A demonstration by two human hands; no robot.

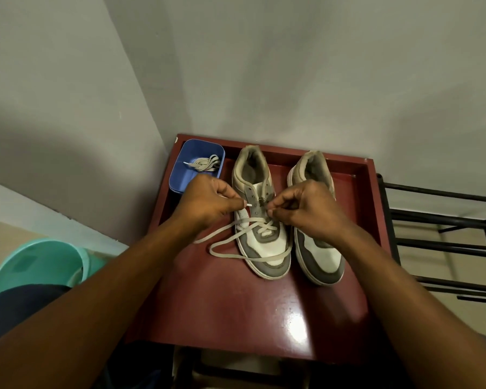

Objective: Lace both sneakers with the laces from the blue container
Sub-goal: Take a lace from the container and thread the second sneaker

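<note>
Grey-walled corner, with a dark red desk pushed into it. Looked down on two grey-and-white sneakers set side by side on that desk, toes nearest, heels toward the wall. Pinched a white lace tip between thumb and forefinger of the left hand, just beside the eyelets of the left sneaker. Held the right hand curled over the tongue of the same sneaker, fingertips pinched on what looked like the other end of the lace, though hard to tell for certain under the fingers. Had that lace crossed through the lowest eyelets, with slack loops trailing over the toe and onto the desk to the left. Found the right sneaker just beside the left one, its eyelet area hidden behind the right hand, its toe bare of any lace. Saw the blue container in the far left corner of the desk, near the left sneaker's heel, with a second lace coiled inside. Caught a teal bucket on the floor to the left and a black metal rack to the right of the desk.
</note>
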